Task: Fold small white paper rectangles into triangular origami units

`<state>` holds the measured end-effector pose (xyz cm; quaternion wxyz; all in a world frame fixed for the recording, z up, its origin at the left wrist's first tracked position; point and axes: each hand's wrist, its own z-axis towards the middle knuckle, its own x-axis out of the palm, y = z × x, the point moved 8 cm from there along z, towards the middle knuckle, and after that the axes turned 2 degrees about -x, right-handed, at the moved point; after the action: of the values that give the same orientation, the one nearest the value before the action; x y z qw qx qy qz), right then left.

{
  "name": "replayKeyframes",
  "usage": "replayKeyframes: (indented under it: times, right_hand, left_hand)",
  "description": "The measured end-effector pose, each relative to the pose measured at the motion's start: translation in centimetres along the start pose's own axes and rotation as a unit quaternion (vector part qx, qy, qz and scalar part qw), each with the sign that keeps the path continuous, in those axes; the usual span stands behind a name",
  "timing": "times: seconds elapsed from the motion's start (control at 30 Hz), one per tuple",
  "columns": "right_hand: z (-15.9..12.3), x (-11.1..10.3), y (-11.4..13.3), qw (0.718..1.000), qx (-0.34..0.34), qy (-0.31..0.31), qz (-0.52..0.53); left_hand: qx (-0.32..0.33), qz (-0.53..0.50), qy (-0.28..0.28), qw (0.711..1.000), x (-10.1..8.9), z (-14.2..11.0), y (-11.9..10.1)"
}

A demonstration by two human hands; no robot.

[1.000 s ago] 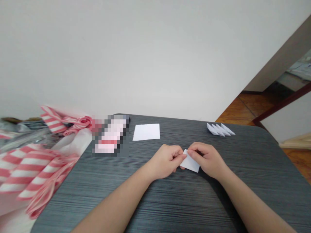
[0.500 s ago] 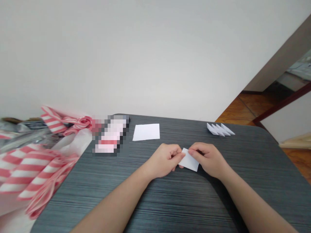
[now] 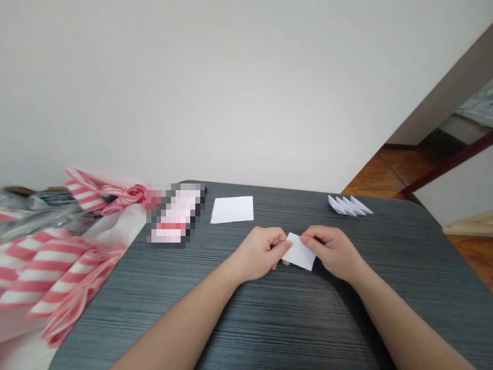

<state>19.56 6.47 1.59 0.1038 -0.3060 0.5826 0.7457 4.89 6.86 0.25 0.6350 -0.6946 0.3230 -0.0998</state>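
A small folded white paper (image 3: 299, 252) is held just above the dark striped table (image 3: 269, 318), near its middle. My left hand (image 3: 263, 252) pinches the paper's left edge with curled fingers. My right hand (image 3: 332, 250) pinches its upper right edge between thumb and fingers. Both wrists rest low over the tabletop. A flat white sheet of paper (image 3: 232, 209) lies on the table beyond my left hand. A row of several folded white paper pieces (image 3: 349, 205) sits at the far right of the table.
Red and white striped plastic bags (image 3: 57, 267) pile up at the table's left edge. A blurred pink and white object (image 3: 175, 216) lies beside the flat sheet. A white wall stands behind the table; wooden floor shows on the right.
The folded paper has shifted slightly up and away from me, and shows a little more of its face. Both hands moved with it by a small amount.
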Motion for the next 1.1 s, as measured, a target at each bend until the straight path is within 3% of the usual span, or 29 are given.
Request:
replayKeyframes:
  times: [1.1]
  right_hand:
    - [-0.2, -1.0, -1.4, 0.998, 0.061, -0.018, -0.022]
  left_hand:
    - [-0.002, -0.027, -0.045, 0.999, -1.2, 0.0, 0.2]
